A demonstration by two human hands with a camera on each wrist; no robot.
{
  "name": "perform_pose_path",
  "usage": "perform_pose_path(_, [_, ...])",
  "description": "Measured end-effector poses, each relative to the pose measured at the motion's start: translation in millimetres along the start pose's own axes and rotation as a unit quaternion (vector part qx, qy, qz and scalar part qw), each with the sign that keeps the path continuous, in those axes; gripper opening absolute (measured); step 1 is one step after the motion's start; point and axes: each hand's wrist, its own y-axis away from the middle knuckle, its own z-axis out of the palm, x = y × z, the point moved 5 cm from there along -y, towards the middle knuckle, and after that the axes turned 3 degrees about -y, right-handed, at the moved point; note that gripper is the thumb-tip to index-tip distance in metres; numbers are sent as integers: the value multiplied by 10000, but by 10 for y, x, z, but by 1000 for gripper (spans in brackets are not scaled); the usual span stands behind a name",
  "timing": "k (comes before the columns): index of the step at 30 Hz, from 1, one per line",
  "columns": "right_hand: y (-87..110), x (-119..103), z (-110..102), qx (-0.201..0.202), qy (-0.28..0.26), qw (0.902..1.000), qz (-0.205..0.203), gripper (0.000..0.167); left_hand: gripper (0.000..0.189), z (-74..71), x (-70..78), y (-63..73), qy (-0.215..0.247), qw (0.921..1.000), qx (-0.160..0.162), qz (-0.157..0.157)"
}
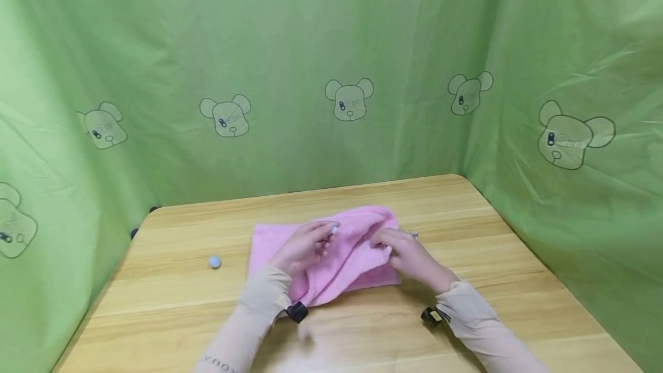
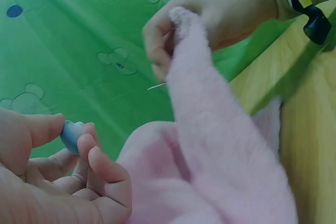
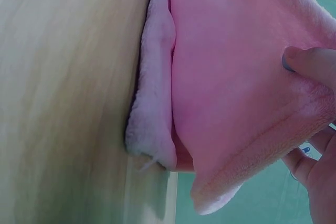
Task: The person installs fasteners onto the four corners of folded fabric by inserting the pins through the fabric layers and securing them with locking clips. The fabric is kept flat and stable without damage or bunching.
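Note:
My left hand (image 1: 305,246) pinches a small rounded blue-and-white cap (image 2: 71,137) between thumb and fingertips, above the pink cloth. The cloth (image 1: 331,263) is fuzzy, partly lying on the table and partly lifted in folds. My right hand (image 1: 414,255) grips a raised edge of it, thumb on one side and fingers on the other. A thin pointed pin (image 2: 156,86) sticks out beside the right fingers in the left wrist view. In the right wrist view a bit of blue (image 3: 287,62) shows at the right thumb's tip, mostly hidden.
A small pale blue ball-like piece (image 1: 214,262) lies on the wooden table (image 1: 171,304), left of the cloth. Another small blue bit (image 1: 415,235) shows just past the right hand. Green curtains (image 1: 290,45) with bear drawings surround the table's back and sides.

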Motion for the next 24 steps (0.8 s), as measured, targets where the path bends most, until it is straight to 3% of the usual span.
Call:
perform_pose_path(6, [-4, -11, -4, -36, -11, 10000, 27, 47, 35, 156, -42, -112, -131, 9999, 47, -33])
perform_pose_path(12, [-5, -8, -1, -45, -42, 10000, 8, 45, 35, 285, -110, -188, 68, 9997, 83, -232])
perform_pose_path(24, [7, 16, 20, -133, -158, 9998, 37, 42, 40, 458, -193, -222, -45, 9996, 111, -238])
